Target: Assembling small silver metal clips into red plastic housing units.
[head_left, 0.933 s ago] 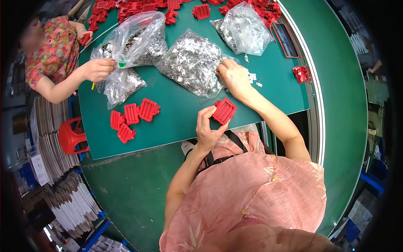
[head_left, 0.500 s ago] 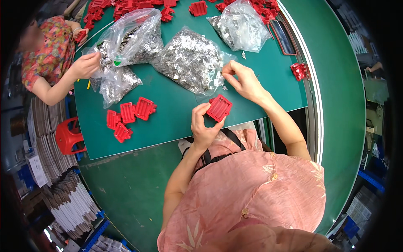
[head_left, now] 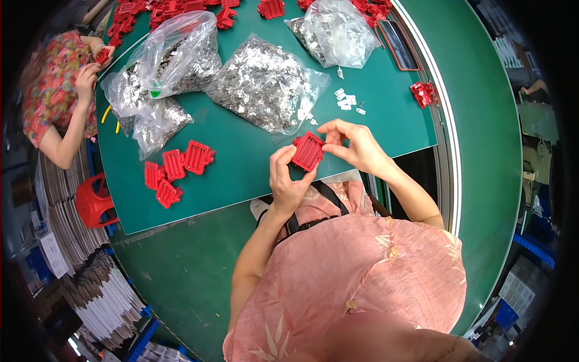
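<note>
Above the near edge of the green bench (head_left: pixel 241 166), nearer than the clear bag (head_left: pixel 259 87) of metal pieces, the hands meet at a red slotted part (head_left: pixel 308 151), the left hand (head_left: pixel 287 183) gripping it between thumb and fingers, the right hand (head_left: pixel 360 148) half-curled at its right edge, its hold impossible to tell.

1 red stool (head_left: pixel 85 204) near stacked cardboard (head_left: pixel 104 297); 1 phone (head_left: pixel 398 46) lies flat.

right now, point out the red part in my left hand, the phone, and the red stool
Red part (head_left: pixel 308 151), head view: middle of its slotted face.
Phone (head_left: pixel 398 45), head view: middle of its dark screen.
Red stool (head_left: pixel 89 201), head view: its solid body.
</note>
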Tool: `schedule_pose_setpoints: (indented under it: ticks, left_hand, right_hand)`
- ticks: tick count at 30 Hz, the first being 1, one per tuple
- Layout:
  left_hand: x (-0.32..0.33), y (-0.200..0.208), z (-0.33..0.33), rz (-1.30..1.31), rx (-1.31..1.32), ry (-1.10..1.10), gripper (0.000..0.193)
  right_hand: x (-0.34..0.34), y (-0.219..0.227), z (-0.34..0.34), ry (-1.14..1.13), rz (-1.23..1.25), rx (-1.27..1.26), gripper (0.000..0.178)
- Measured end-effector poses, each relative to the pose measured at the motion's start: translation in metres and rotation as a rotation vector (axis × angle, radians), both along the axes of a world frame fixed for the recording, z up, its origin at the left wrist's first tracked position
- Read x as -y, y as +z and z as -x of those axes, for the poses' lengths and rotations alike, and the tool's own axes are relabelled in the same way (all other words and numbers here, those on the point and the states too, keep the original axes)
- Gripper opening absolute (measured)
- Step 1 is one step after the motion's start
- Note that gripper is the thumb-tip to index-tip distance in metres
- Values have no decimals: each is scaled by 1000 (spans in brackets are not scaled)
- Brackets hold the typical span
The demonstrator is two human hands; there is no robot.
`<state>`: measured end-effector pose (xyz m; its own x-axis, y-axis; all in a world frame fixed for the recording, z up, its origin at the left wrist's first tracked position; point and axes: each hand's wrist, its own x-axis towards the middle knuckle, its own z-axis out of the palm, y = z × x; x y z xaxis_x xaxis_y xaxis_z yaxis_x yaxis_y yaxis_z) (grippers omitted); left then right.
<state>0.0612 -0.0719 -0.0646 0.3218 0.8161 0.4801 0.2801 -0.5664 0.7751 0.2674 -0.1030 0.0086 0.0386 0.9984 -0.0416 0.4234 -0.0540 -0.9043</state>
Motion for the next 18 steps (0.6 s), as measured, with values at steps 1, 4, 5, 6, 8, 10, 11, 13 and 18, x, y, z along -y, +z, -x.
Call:
schedule_pose_setpoints:
  ticks: [1, 4, 5, 6, 8, 10, 11, 13, 18]
  left_hand:
    - [-1, -1, -1, 1, 7, 3, 62]
    - [0, -4, -1, -22, 9, -12, 63]
    - [1, -5, -1, -32, 20, -20, 63]
    - [2, -7, 1, -67, 0, -38, 65]
    - [2, -8, 1, -128, -17, -60, 67]
    - [2, -7, 1, -129, -6, -58, 66]
    - [2, -5, 2, -119, -10, -47, 66]
    - [0, -2, 1, -120, 11, -44, 65]
    - [0, 0, 1, 6, 45, -39, 62]
  right_hand:
    - [-1, -1, 1, -5, -4, 1, 35]
    - [-3, 4, 7, -2, 18, 76, 36]
    - [-4, 7, 7, 23, 10, 136, 39]
    - [-4, 7, 8, 38, 5, 178, 39]
    - [-6, 8, 8, 63, -26, 254, 42]
    - [-10, 11, 6, 94, 28, 260, 42]
    - [-13, 11, 5, 112, 42, 265, 42]
    - [-20, 12, 0, 131, 58, 272, 41]
    - [-23, -26, -27, 135, 174, -58, 33]
